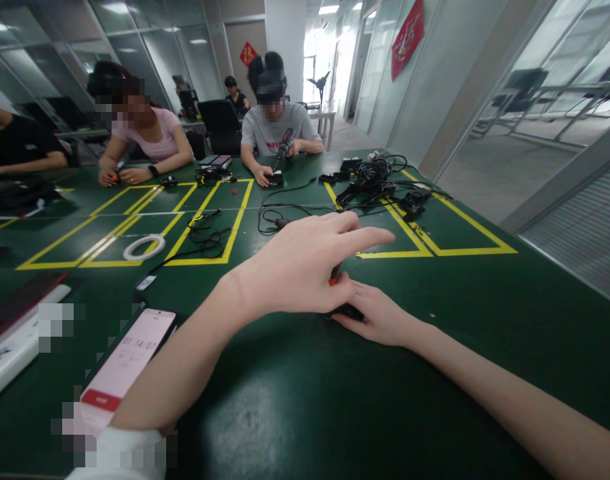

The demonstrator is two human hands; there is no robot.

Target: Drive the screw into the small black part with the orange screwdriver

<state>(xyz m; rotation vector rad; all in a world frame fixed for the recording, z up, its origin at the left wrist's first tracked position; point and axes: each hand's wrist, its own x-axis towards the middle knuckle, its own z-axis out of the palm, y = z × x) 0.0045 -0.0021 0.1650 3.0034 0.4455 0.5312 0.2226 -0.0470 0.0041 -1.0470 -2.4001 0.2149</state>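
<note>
Lying at the near side of a green table (285, 393), a partly hidden black object (352, 311) is held in the curled fingers of the right hand (385, 317). The left hand (305, 263) arches above, index finger extended; its grip is unclear. A lit phone (135, 350) lies left, tangled cables (372, 177) far right.

Daylight whites out the tall glazed opening (319, 63) at the back, and white rectangular ceiling lights (329, 9) glow. The glossy dark-green surface (385, 413) lies dim, with hazy glare low in front. The bare left hand (297, 267) is softly lit. Wide-angle distortion stretches the edges; blocky pixelation masks patches.
</note>
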